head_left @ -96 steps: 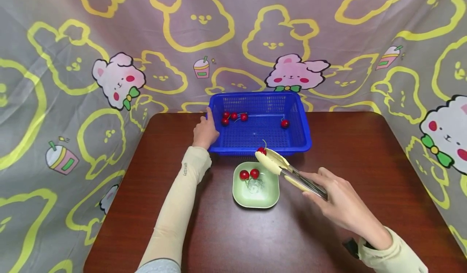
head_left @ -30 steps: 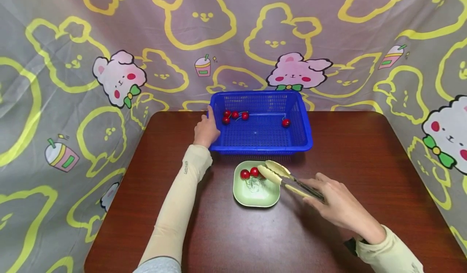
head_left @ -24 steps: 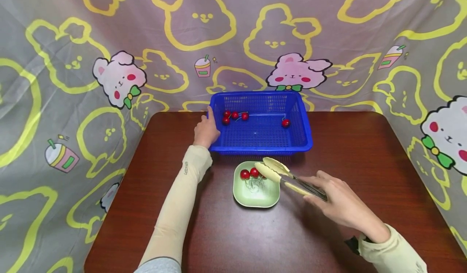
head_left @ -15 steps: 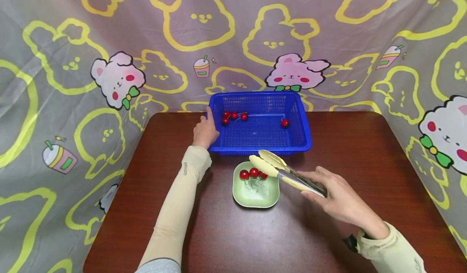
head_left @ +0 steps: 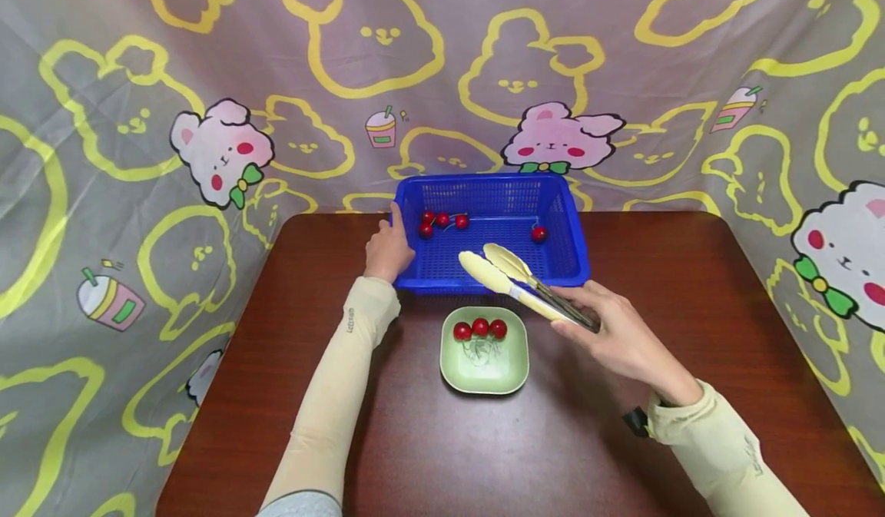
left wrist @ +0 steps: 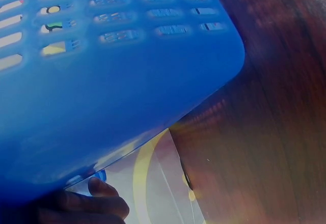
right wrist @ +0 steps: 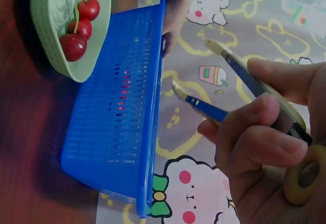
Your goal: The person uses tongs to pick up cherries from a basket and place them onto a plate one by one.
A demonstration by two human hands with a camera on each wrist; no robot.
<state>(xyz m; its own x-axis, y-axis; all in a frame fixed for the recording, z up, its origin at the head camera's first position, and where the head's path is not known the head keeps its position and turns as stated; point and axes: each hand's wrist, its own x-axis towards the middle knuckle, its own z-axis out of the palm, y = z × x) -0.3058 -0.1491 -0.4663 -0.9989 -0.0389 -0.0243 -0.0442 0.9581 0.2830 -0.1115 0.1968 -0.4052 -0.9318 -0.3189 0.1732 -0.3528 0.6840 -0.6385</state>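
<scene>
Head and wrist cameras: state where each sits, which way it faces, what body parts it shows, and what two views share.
Head: worn on the head, facing forward and down at the blue basket, green bowl and tongs; left hand, right hand and both sleeves show.
Left wrist: worn there, facing the basket's wall up close; only fingers show, at the bottom edge.
Right wrist: worn there, facing along the tongs past basket and bowl; both hands show.
Shared: head and right wrist both show three cherries in the bowl.
</scene>
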